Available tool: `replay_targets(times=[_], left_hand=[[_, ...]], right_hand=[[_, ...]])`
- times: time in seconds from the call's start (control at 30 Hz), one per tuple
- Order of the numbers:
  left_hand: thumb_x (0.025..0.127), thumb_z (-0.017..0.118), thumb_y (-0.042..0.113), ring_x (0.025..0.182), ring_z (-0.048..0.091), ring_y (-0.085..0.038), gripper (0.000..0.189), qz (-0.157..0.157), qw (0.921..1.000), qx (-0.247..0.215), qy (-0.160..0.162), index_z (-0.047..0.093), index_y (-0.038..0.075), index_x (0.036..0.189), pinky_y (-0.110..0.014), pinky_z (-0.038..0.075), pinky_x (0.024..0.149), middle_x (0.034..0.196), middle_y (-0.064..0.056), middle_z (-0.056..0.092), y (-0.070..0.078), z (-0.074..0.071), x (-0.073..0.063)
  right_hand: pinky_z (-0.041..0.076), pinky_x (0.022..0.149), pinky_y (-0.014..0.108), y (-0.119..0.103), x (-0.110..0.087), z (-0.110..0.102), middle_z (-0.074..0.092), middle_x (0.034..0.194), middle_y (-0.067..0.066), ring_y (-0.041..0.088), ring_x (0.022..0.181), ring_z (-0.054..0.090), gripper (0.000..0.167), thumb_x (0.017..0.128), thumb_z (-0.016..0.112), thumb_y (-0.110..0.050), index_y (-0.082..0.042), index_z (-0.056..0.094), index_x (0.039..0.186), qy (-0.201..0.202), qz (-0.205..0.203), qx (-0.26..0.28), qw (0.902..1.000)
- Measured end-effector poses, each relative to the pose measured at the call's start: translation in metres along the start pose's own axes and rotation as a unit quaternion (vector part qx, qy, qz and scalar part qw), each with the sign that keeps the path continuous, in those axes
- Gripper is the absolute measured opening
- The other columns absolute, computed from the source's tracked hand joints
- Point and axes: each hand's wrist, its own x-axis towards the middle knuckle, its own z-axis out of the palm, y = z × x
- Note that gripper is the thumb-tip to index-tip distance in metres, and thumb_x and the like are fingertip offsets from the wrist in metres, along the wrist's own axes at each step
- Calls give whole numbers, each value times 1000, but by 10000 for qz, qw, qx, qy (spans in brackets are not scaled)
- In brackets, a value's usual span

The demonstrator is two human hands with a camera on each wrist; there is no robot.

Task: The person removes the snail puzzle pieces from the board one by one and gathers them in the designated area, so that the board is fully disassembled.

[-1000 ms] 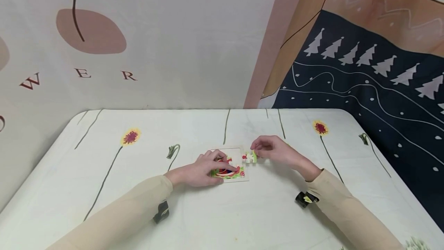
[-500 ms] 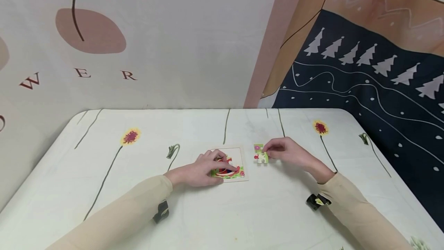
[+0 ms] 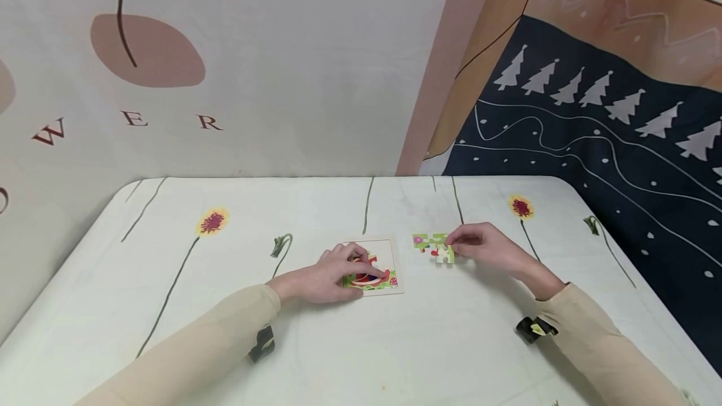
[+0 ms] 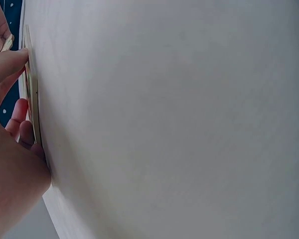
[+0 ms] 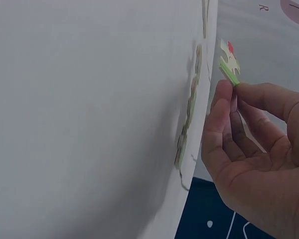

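Note:
My left hand (image 3: 333, 274) rests over a small square puzzle board (image 3: 399, 287), thumb along its near left edge and bent fingers across it, holding it in place. Partly hidden by these fingers is the red, blue and green picture; the upper right of the board shows bare. To the right, my right hand (image 3: 479, 246) pinches a white and green jigsaw piece (image 5: 230, 62) with a red knob between thumb and index finger. The piece hangs above the table in the right wrist view. Behind it, other loose jigsaw pieces (image 3: 420, 243) lie on the table, partly hidden by it.
A white cloth printed with flowers covers the table (image 3: 338, 356). A dark device (image 3: 533, 329) sits under the right sleeve, another dark device (image 3: 262, 343) under the left. A pale hanging (image 3: 282, 80) and a dark tree-printed cloth (image 3: 564, 118) stand behind.
My right hand has moved right, carrying the pinched jigsaw piece away from the board. Loose green pieces behind it have come into sight. The left hand keeps its place.

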Motion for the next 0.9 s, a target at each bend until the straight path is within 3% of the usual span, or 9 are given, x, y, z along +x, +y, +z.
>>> replay_targets(times=[0.57, 0.9], left_hand=[[89, 66, 16, 119, 32, -25, 45, 3, 10000, -57, -3, 61, 25, 132, -45, 27, 90, 131, -5, 40, 0, 0, 0], [89, 66, 15, 117, 34, -26, 44, 74, 9999, -26, 74, 61, 25, 131, -45, 27, 89, 131, -6, 41, -1, 1, 0]], right_hand=[[46, 74, 24, 8, -19, -23, 66, 101, 11, 18, 86, 58, 16, 91, 63, -5, 3, 68, 105, 272, 326, -443, 9981], [45, 67, 27, 20, -21, -27, 66, 97, 11, 17, 78, 57, 17, 92, 63, -4, 5, 67, 105, 221, 430, -279, 9984]])
